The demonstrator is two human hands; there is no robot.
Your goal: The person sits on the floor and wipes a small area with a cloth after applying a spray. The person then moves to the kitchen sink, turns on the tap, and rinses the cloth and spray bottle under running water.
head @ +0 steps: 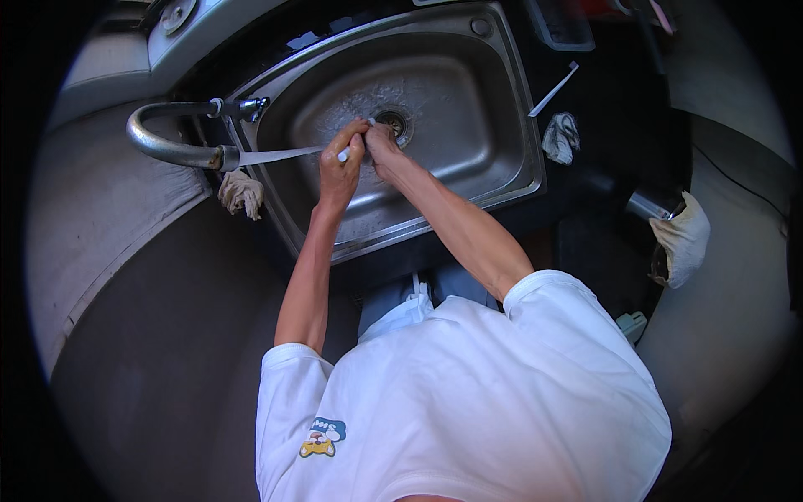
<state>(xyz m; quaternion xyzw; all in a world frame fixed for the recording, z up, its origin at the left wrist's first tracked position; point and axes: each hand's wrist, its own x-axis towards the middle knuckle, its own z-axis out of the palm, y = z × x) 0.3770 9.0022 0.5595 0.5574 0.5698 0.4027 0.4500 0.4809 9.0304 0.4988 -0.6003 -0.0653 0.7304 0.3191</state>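
Over the stainless-steel sink point(461, 94), my left hand point(339, 176) is closed around a slim white object point(343, 154). One end of it pokes out between the fingers; most of it is hidden. My right hand point(384, 147) meets the left at the fingertips, beside the drain point(395, 122). Its fingers are largely hidden, so whether they grip the white object is unclear. A stream of water point(279, 155) runs from the curved metal faucet point(182, 154) towards my left hand, and water splashes over the basin floor.
A crumpled beige cloth point(241, 194) lies by the faucet. On the dark counter point(593, 150) to the right are a white toothbrush point(555, 89) and a grey-white rag point(561, 139). Farther right, a cloth point(684, 241) drapes by a metal container point(652, 204). A clear plastic tray point(561, 25) sits behind.
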